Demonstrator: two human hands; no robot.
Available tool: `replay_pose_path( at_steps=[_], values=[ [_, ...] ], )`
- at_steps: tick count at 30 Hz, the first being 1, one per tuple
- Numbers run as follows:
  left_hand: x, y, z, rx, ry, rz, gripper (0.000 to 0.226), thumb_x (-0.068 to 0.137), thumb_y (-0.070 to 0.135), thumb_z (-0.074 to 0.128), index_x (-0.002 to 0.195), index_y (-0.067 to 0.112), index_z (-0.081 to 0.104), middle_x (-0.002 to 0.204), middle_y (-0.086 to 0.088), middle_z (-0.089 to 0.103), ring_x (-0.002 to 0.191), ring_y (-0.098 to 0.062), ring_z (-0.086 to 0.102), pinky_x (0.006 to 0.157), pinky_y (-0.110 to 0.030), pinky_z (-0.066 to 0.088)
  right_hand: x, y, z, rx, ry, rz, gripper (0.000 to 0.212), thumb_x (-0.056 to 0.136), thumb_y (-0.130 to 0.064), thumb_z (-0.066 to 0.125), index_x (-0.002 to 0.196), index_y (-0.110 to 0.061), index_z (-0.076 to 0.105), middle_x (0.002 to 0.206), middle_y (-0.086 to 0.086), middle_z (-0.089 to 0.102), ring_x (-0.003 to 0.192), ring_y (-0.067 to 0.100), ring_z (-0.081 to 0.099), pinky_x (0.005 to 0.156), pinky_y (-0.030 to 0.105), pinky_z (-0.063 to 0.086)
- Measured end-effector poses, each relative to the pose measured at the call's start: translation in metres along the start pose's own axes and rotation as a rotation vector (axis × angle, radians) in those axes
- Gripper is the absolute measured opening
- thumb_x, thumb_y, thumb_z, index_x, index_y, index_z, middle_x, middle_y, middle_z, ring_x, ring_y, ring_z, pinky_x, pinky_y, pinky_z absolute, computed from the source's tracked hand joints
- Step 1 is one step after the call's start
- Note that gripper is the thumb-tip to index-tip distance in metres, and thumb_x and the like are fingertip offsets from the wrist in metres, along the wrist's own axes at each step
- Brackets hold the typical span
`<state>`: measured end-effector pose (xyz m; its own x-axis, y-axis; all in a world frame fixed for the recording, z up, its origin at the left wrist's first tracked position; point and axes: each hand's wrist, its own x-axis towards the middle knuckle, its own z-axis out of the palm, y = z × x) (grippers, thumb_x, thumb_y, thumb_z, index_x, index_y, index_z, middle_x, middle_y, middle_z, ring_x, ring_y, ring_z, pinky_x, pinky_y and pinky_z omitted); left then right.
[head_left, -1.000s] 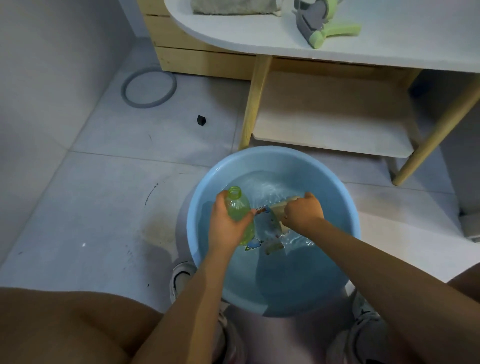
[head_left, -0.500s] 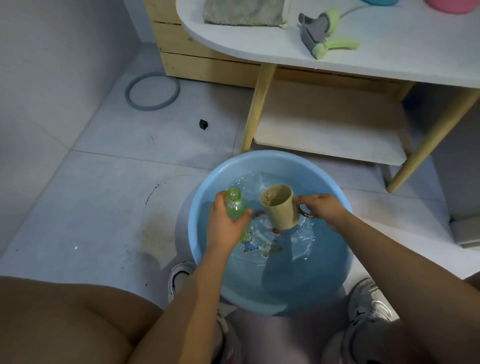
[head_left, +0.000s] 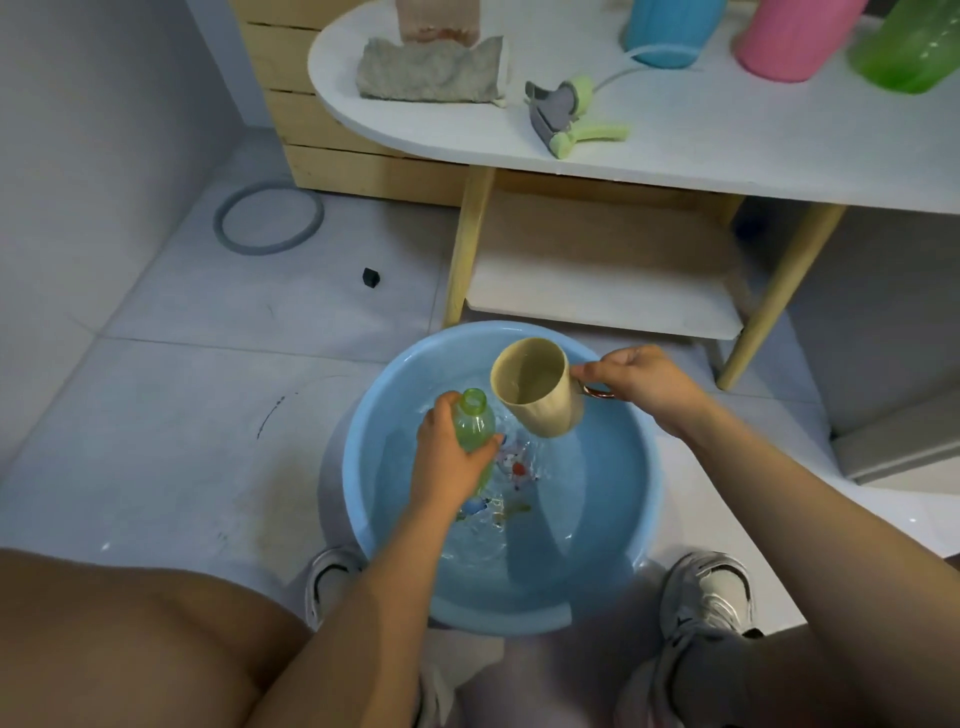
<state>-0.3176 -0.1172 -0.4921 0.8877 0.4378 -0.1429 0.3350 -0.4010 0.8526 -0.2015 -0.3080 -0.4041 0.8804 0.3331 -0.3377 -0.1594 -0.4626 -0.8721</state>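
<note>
Hands both loaded, pour lined up

Left hand (head_left: 451, 460) gripped green bottle (head_left: 471, 422) near-upright over basin (head_left: 615, 467) water, neck open. Right hand (head_left: 647, 384) held beige cup (head_left: 543, 397) by its handle, just beyond and right of the neck, mouth tilted toward it. Pour likely needed lip over neck.

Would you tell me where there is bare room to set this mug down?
Free: the tabletop right of the green-grey tool, before the pink container; the lower shelf; the floor tiles left of the basin. Crowded: the basin, with the left hand on the green bottle, the right hand holding the mug, and small toys.
</note>
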Motion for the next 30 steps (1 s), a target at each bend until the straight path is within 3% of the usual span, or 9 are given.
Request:
replay_pose_path(
  at_steps=[4,8,13,24,30],
  values=[
    [0.001,0.003,0.004,0.003,-0.017,0.007,0.069,0.074,0.027,0.079,0.131,0.018,0.04,0.128,-0.006,0.05,0.116,-0.023,0.048,0.09,-0.029,0.041,-0.006,-0.009,-0.003,-0.043,-0.008,-0.053,0.054,0.08,-0.023,0.073,0.048,-0.015,0.03,0.044,-0.008,0.022,0.05,0.012,0.019,0.047,0.023,0.016],
    [0.001,0.004,0.006,0.021,-0.035,0.022,0.069,0.074,0.026,0.079,0.13,0.017,0.04,0.128,-0.007,0.049,0.117,-0.023,0.047,0.091,-0.029,0.041,-0.008,-0.017,-0.005,-0.134,-0.005,-0.084,0.051,0.079,-0.027,0.074,0.049,-0.011,0.036,0.057,0.008,0.029,0.06,0.021,0.024,0.057,0.029,0.019],
    [0.002,0.006,0.008,-0.002,-0.048,0.018,0.069,0.075,0.024,0.078,0.131,0.017,0.039,0.13,-0.006,0.047,0.116,-0.022,0.048,0.09,-0.025,0.04,-0.012,-0.029,-0.004,-0.293,0.025,-0.142,0.062,0.079,-0.026,0.074,0.046,-0.018,0.023,0.045,-0.007,0.016,0.047,0.012,0.016,0.049,0.027,0.013],
    [0.001,0.012,0.008,-0.015,-0.076,0.013,0.067,0.078,0.022,0.076,0.132,0.018,0.038,0.129,-0.005,0.044,0.106,-0.013,0.045,0.085,-0.022,0.036,-0.01,-0.04,-0.003,-0.445,0.06,-0.205,0.06,0.078,-0.028,0.074,0.046,-0.015,0.025,0.038,-0.003,0.016,0.045,0.015,0.019,0.051,0.03,0.013],
    [0.002,0.011,0.007,-0.011,-0.072,0.019,0.067,0.077,0.022,0.077,0.132,0.017,0.038,0.129,-0.005,0.045,0.109,-0.014,0.046,0.085,-0.02,0.035,-0.011,-0.044,-0.002,-0.492,0.081,-0.25,0.059,0.079,-0.027,0.073,0.045,-0.014,0.026,0.049,0.001,0.017,0.05,0.016,0.016,0.054,0.03,0.014]
  ],
)
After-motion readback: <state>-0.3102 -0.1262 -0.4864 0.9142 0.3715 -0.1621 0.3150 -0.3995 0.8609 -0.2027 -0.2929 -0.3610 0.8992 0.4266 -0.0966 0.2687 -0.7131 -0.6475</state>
